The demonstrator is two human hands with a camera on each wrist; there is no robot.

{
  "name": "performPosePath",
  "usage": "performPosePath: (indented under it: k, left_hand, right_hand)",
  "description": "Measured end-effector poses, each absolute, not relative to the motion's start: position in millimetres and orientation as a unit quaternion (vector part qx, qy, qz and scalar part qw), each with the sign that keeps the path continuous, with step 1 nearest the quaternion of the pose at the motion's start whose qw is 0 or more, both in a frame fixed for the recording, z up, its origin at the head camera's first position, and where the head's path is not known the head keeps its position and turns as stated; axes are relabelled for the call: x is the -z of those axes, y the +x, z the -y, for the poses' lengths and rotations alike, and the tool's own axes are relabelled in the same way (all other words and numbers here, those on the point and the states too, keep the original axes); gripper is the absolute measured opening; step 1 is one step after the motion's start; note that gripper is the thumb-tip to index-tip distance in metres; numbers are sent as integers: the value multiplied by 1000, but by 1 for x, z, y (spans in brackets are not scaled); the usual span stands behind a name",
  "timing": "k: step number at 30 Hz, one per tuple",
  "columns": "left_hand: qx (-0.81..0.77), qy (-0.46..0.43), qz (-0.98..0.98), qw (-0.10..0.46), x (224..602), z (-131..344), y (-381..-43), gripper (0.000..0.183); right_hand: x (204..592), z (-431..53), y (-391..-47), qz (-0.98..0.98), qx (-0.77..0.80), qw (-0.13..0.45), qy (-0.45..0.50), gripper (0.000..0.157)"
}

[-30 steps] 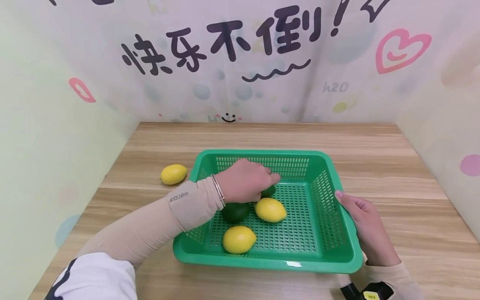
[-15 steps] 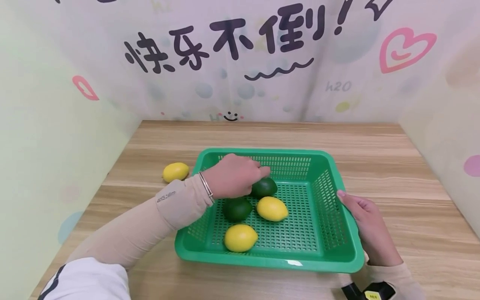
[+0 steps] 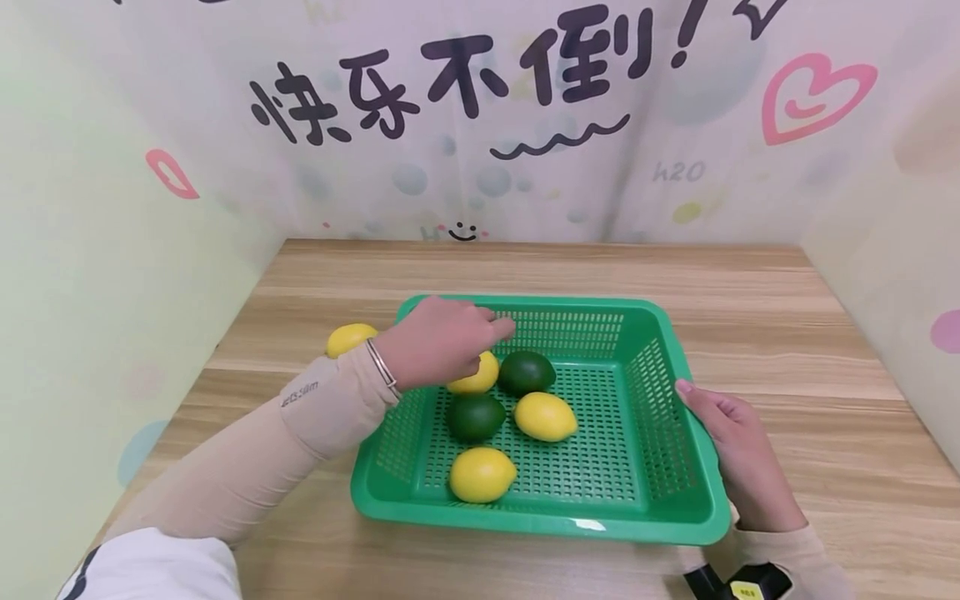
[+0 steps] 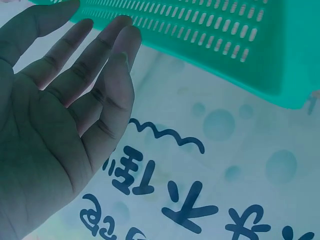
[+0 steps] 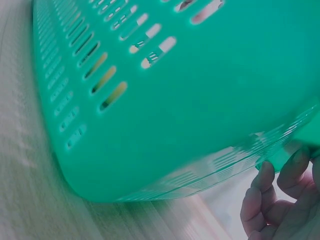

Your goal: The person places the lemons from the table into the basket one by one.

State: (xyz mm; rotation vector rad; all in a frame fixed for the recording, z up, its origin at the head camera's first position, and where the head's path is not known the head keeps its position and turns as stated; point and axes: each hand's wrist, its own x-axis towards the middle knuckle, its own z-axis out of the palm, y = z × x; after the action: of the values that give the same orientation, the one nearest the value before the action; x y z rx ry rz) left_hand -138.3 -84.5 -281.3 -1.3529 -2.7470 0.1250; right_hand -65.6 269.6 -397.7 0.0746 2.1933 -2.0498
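Observation:
My left hand point(image 3: 442, 342) hovers over the back left of a green plastic basket point(image 3: 540, 533). In the left wrist view its fingers point(image 4: 95, 55) are loosely bent, with nothing between them. Just below this hand, a yellow lemon point(image 3: 474, 375) lies partly covered in the basket. Next to it are two dark green, lemon-shaped fruits point(image 3: 527, 372), and two more lemons point(image 3: 546, 417) lie nearer the front. My right hand point(image 3: 742, 450) grips the basket's right rim, thumb on top and the other fingers underneath, as the right wrist view shows.
Outside the basket on the left, another lemon point(image 3: 351, 340) rests on the wood-grain table point(image 3: 847, 400), partly hidden by my left wrist. A printed cloth point(image 3: 360, 183) hangs behind the table, with pale walls point(image 3: 67, 275) at the sides.
My left hand has drawn back to the left over the basket, uncovering a dark green fruit and then a lemon beneath it. The right hand keeps its grip on the rim.

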Motion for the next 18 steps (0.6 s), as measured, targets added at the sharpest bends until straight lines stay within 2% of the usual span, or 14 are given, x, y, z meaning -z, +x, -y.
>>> performPosePath:
  k: [11, 18]
  left_hand:
    - [-47, -429, 902, 27, 281, 96, -138, 31]
    - [-36, -421, 904, 62, 283, 113, -136, 35]
  right_hand:
    - [395, -271, -65, -721, 689, 67, 30, 43]
    - [397, -269, -65, -716, 693, 74, 38, 44]
